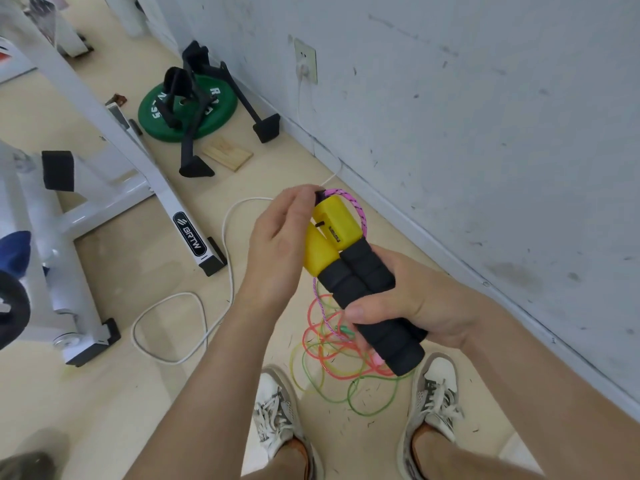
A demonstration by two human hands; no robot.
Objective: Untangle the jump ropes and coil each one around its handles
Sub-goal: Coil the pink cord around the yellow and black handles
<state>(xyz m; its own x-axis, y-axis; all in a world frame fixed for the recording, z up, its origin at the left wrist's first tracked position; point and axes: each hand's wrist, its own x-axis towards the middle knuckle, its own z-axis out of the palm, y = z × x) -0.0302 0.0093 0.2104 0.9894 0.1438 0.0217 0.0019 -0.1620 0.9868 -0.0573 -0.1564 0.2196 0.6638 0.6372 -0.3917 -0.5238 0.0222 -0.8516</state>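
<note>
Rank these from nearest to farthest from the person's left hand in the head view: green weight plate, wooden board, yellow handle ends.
1. Yellow handle ends: right beside the left hand, on its right.
2. Wooden board: on the floor ahead, near the wall.
3. Green weight plate: farther ahead, beyond the board, to the left.

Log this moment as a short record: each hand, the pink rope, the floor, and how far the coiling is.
right hand: grips both black foam handles side by side
left hand: pinches the pink rope at the yellow tops
pink rope: loops over the tops, then hangs below the handles
floor: rope tangle, red, green and yellow, between the shoes
coiling: not yet wound round the handles
</note>
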